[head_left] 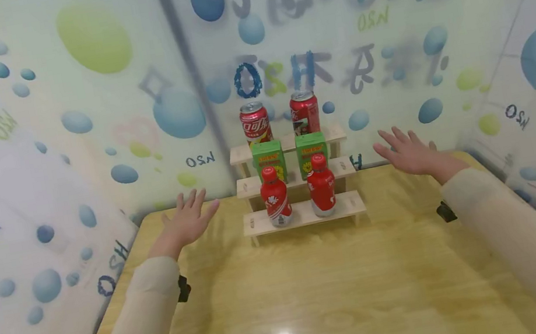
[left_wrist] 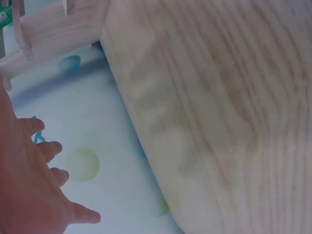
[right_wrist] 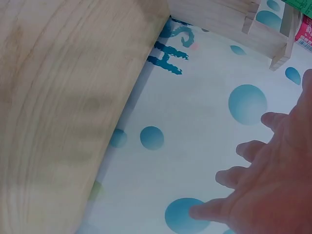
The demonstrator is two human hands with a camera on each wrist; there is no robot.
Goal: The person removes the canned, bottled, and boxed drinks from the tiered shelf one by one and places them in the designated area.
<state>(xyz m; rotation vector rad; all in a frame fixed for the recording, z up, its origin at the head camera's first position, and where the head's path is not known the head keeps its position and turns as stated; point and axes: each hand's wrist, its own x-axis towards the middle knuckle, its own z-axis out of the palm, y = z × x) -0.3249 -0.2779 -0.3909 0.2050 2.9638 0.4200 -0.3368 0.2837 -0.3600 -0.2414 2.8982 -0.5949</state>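
Note:
My left hand (head_left: 186,223) hovers over the table's far left, fingers spread and holding nothing. On the other side my right hand (head_left: 411,154) is held up with straight, spread fingers, also holding nothing. Between them stands a three-step wooden rack (head_left: 304,215). Its top step carries two red soda cans, a left can (head_left: 255,124) and a right can (head_left: 305,112). Green drink cartons, one left (head_left: 268,155) and one right (head_left: 311,147), stand on the middle step. On the bottom step are two red bottles, left (head_left: 275,198) and right (head_left: 322,188). Both hands are apart from the rack.
The light wood table (head_left: 320,288) stretches forward to a white curtain (head_left: 130,107) printed with blue and green drops and letters, which encloses the back and both sides. A black wrist device (head_left: 184,288) shows under the left sleeve, another (head_left: 446,212) under the right.

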